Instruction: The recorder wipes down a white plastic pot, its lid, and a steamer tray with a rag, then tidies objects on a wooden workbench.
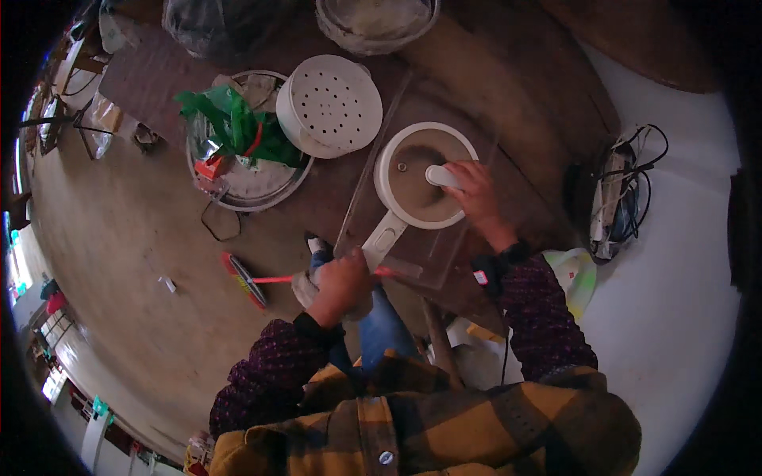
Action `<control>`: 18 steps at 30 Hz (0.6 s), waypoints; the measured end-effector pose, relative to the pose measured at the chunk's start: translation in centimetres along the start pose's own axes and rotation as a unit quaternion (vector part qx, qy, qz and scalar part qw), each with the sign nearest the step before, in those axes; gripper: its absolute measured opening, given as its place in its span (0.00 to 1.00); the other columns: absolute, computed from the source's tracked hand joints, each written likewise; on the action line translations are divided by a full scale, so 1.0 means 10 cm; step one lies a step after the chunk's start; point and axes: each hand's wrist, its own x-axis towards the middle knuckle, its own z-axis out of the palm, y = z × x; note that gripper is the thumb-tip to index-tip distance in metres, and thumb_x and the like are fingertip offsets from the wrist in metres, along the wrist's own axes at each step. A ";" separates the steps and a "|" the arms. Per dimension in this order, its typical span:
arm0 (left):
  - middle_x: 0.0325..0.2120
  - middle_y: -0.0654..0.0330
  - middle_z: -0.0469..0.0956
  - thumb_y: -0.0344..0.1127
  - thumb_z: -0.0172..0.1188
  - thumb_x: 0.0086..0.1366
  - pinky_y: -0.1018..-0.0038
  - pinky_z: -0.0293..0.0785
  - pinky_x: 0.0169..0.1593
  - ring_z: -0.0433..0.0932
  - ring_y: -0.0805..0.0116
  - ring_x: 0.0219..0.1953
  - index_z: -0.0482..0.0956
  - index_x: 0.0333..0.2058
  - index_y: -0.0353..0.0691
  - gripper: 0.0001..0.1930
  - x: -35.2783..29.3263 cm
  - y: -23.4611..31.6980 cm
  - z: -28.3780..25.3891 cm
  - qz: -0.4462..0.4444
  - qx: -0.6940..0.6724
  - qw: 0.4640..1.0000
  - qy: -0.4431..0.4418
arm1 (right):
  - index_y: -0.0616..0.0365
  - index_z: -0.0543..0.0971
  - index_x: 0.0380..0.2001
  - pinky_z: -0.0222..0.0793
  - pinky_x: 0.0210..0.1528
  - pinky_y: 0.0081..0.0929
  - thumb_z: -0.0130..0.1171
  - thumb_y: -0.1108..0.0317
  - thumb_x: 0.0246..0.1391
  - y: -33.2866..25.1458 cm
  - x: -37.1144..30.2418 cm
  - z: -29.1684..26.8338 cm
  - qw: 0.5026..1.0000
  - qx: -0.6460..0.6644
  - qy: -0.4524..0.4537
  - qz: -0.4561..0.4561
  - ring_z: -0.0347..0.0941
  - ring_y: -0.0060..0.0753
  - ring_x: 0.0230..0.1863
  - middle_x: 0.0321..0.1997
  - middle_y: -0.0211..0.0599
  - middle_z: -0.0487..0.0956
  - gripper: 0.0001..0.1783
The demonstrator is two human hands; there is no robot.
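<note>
Wearing a yellow-and-dark plaid vest (444, 432) over dark patterned sleeves, with blue jeans (381, 325) showing between the forearms. Reaching the left hand (343, 282) forward, fingers curled shut around the lower end of the pot's pale handle (386, 236); the grip itself hiding the handle's tip. Resting the right hand (475, 194) on the pot (421, 174), fingers bent and pressed together over the white knob (439, 175) of the lid, covering most of it. Sitting on a clear sheet (444, 246) laid over the dark wooden counter (476, 71), the white pot with its glass lid; contents impossible to make out through the lid. Lying on the floor (127, 262) left of the left hand, a red-handled brush (246, 279), its handle end passing behind that hand. Leaning just beyond the pot, a white perforated steamer insert (331, 103), overlapping a round metal tray (254, 178) holding green packets (234, 127) and small red items, hard to identify. Getting cut off at the top edge, a bowl (377, 22) and a dark bag (214, 28). Tangling at the far right, a bundle of cables (623, 194).
</note>
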 end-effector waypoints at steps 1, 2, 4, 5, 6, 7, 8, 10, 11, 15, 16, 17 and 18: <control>0.23 0.49 0.77 0.51 0.62 0.48 0.62 0.75 0.29 0.79 0.53 0.27 0.68 0.33 0.35 0.24 -0.02 -0.03 0.02 0.005 -0.003 1.000 0.011 | 0.55 0.74 0.44 0.61 0.51 0.37 0.63 0.68 0.36 -0.05 0.02 0.00 1.000 0.003 -0.005 0.008 0.65 0.41 0.49 0.44 0.37 0.71 0.26; 0.23 0.49 0.77 0.50 0.62 0.48 0.61 0.75 0.28 0.79 0.53 0.27 0.68 0.34 0.35 0.24 -0.03 -0.09 0.06 0.009 -0.008 1.000 0.023 | 0.55 0.74 0.44 0.61 0.51 0.36 0.63 0.69 0.35 -0.07 0.02 0.01 1.000 0.009 -0.014 0.022 0.65 0.41 0.49 0.44 0.37 0.71 0.26; 0.22 0.49 0.77 0.50 0.62 0.48 0.61 0.74 0.27 0.79 0.53 0.26 0.68 0.35 0.35 0.24 -0.04 -0.20 0.14 0.025 -0.020 0.999 0.044 | 0.57 0.74 0.43 0.60 0.53 0.35 0.64 0.71 0.35 -0.11 0.08 0.12 0.998 0.029 -0.030 0.036 0.65 0.42 0.50 0.45 0.37 0.72 0.26; 0.22 0.50 0.77 0.49 0.62 0.49 0.60 0.74 0.27 0.79 0.53 0.26 0.69 0.35 0.35 0.24 -0.04 -0.24 0.19 0.042 -0.030 0.997 0.050 | 0.57 0.74 0.43 0.60 0.53 0.36 0.64 0.72 0.35 -0.12 0.08 0.13 0.998 0.028 -0.027 0.050 0.65 0.42 0.50 0.45 0.38 0.72 0.26; 0.22 0.50 0.77 0.49 0.62 0.49 0.60 0.74 0.27 0.78 0.53 0.26 0.69 0.35 0.34 0.24 -0.10 -0.31 0.21 0.050 -0.037 0.996 0.057 | 0.57 0.74 0.44 0.60 0.53 0.36 0.63 0.73 0.35 -0.09 0.04 0.14 0.997 0.034 -0.025 0.060 0.64 0.43 0.51 0.46 0.39 0.71 0.26; 0.22 0.49 0.77 0.48 0.61 0.49 0.60 0.74 0.27 0.78 0.52 0.26 0.69 0.35 0.34 0.23 -0.17 -0.34 0.20 0.040 -0.057 0.997 0.043 | 0.57 0.73 0.44 0.60 0.53 0.36 0.63 0.73 0.35 -0.07 -0.05 0.17 0.996 0.042 -0.022 0.073 0.64 0.43 0.51 0.46 0.39 0.71 0.26; 0.22 0.49 0.77 0.48 0.61 0.49 0.59 0.73 0.27 0.78 0.52 0.26 0.69 0.35 0.34 0.23 -0.21 -0.33 0.16 0.030 -0.076 0.996 0.031 | 0.57 0.73 0.45 0.60 0.53 0.36 0.62 0.74 0.35 -0.01 -0.15 0.20 0.996 0.040 -0.015 0.076 0.64 0.44 0.51 0.47 0.40 0.71 0.26; 0.30 0.46 0.78 0.53 0.58 0.53 0.63 0.72 0.39 0.78 0.51 0.35 0.66 0.50 0.37 0.31 -0.28 -0.42 0.09 0.004 -0.151 0.988 -0.022 | 0.57 0.72 0.46 0.60 0.53 0.38 0.62 0.75 0.35 -0.04 -0.23 0.26 0.997 0.008 -0.002 0.072 0.63 0.45 0.51 0.48 0.41 0.69 0.28; 0.30 0.46 0.78 0.52 0.59 0.53 0.64 0.72 0.39 0.78 0.53 0.35 0.67 0.49 0.37 0.31 -0.32 -0.48 0.13 -0.003 -0.214 0.977 0.011 | 0.57 0.71 0.46 0.60 0.53 0.39 0.62 0.76 0.35 -0.11 -0.23 0.26 0.998 -0.021 0.003 0.066 0.63 0.45 0.52 0.49 0.41 0.69 0.28; 0.31 0.49 0.78 0.47 0.61 0.53 0.68 0.72 0.40 0.79 0.57 0.35 0.71 0.47 0.38 0.26 -0.28 -0.47 0.09 -0.015 -0.365 0.931 0.018 | 0.58 0.69 0.49 0.58 0.55 0.40 0.62 0.73 0.37 -0.22 -0.14 0.16 0.995 -0.054 -0.059 0.056 0.61 0.46 0.54 0.51 0.43 0.67 0.30; 0.32 0.49 0.78 0.45 0.62 0.53 0.69 0.72 0.40 0.79 0.58 0.36 0.72 0.46 0.38 0.24 -0.34 -0.45 0.01 -0.030 -0.376 0.926 -0.011 | 0.58 0.68 0.49 0.58 0.55 0.39 0.62 0.73 0.38 -0.28 -0.14 0.11 0.995 -0.055 -0.064 0.060 0.61 0.46 0.54 0.52 0.43 0.67 0.30; 0.33 0.50 0.78 0.45 0.61 0.54 0.69 0.72 0.40 0.78 0.61 0.37 0.72 0.46 0.38 0.24 -0.40 -0.47 0.05 -0.021 -0.385 0.923 -0.025 | 0.58 0.68 0.50 0.58 0.56 0.38 0.62 0.72 0.39 -0.35 -0.13 0.07 0.994 -0.054 -0.069 0.062 0.61 0.45 0.55 0.53 0.43 0.67 0.30; 0.34 0.51 0.78 0.44 0.61 0.54 0.70 0.71 0.41 0.77 0.63 0.38 0.72 0.45 0.38 0.23 -0.46 -0.51 0.05 -0.013 -0.390 0.920 -0.032 | 0.58 0.68 0.50 0.58 0.56 0.37 0.61 0.71 0.40 -0.42 -0.04 0.05 0.995 -0.051 -0.069 0.059 0.61 0.45 0.55 0.53 0.43 0.66 0.30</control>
